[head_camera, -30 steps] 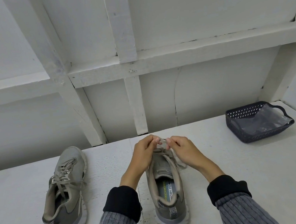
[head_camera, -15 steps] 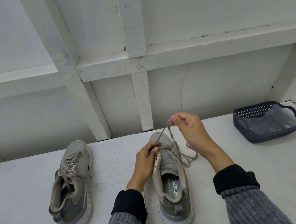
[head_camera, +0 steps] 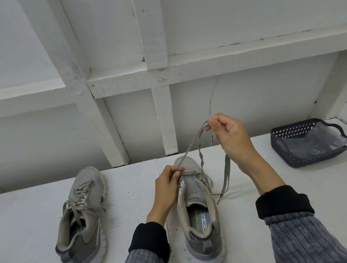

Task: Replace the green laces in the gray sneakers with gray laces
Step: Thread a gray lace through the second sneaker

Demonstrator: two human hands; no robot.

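Two gray sneakers stand on the white surface. The left sneaker [head_camera: 80, 216] is fully laced with a gray lace. In front of me, the middle sneaker [head_camera: 200, 213] has a gray lace [head_camera: 192, 144] only at its lowest eyelets. My left hand [head_camera: 169, 189] pinches the lace at the shoe's left eyelet edge. My right hand [head_camera: 232, 142] is raised above the toe and pinches the lace, drawn up into a long loop; the loose ends hang down to the shoe's right side.
A dark perforated basket [head_camera: 284, 150] with a clear plastic pouch [head_camera: 315, 143] in it sits at the back right. A white framed wall [head_camera: 159, 76] rises right behind the shoes.
My right hand has risen up and to the right, pulling the lace out into a longer loop. The left hand stayed at the eyelets.
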